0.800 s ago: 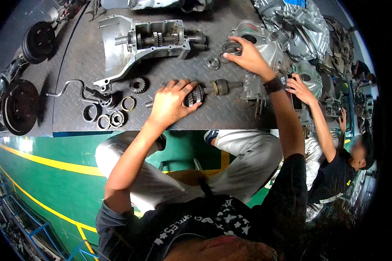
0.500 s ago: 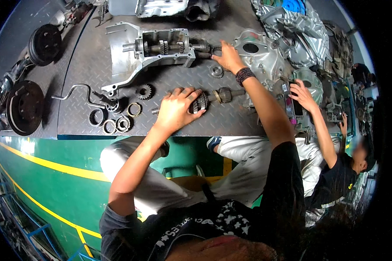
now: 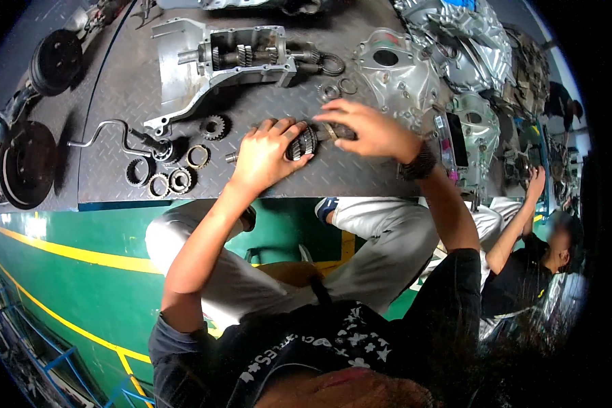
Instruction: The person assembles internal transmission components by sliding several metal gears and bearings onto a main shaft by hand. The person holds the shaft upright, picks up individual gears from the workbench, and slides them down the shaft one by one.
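Observation:
A gear shaft (image 3: 303, 143) lies on the dark, tread-patterned metal tabletop in front of me. My left hand (image 3: 268, 153) is closed over its left part, fingers wrapped across the gears, so much of that part is hidden. A brass-coloured ring (image 3: 330, 130) sits around the shaft further right. Above the shaft's right end is my right hand (image 3: 374, 132), fingers apart and holding nothing I can see; whether it touches the shaft, I cannot tell. Just beyond lie a small gear (image 3: 330, 92) and a thin ring (image 3: 347, 86).
An open gearbox housing (image 3: 217, 81) with geared shafts stands beyond, a toothed ring (image 3: 332, 64) at its right end. Left are a crank handle (image 3: 119, 129), a loose gear (image 3: 214, 127) and several rings (image 3: 139, 171). Silver casings (image 3: 394, 78) and a phone (image 3: 452, 139) lie right, near a co-worker (image 3: 523, 272).
My right hand has come back from the toothed ring by the housing to above the shaft's right end. My left hand stays on the shaft. The co-worker's hand has left the phone.

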A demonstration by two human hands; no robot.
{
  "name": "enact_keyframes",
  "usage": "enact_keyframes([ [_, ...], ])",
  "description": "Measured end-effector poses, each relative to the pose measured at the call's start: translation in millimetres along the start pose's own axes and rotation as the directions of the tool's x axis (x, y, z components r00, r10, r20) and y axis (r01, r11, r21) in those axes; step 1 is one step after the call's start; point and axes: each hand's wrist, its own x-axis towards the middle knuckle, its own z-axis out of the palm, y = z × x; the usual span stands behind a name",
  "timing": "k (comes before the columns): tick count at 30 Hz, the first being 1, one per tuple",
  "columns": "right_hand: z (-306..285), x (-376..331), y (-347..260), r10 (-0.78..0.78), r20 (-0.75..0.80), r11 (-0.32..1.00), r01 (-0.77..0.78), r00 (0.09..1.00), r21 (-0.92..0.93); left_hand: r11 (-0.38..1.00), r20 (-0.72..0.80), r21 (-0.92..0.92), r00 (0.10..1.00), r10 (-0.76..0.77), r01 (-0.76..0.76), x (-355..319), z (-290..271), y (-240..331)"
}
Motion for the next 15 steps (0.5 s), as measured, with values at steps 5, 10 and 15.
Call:
enact_keyframes([
  [5, 33.6, -4.6, 7.9, -0.131, -0.062, 0.941, 0.105, 0.989, -0.321, 0.999, -0.003, -0.029, 1.0, -0.019, 0.019, 3.1, -1.7, 3.9],
  [10, 34.1, -13.1, 32.2, -0.03, -0.05, 0.98, 0.019, 0.998, -0.197, 1.0, 0.004, 0.007, 1.0, -0.018, 0.018, 2.9, -3.1, 4.5],
  [15, 32.5, -36.9, 64.5, -0.075, -0.176, 0.971, 0.032, 0.982, -0.237, 1.0, 0.028, 0.005, 0.999, -0.027, 0.027, 2.2, -0.2, 2.5],
])
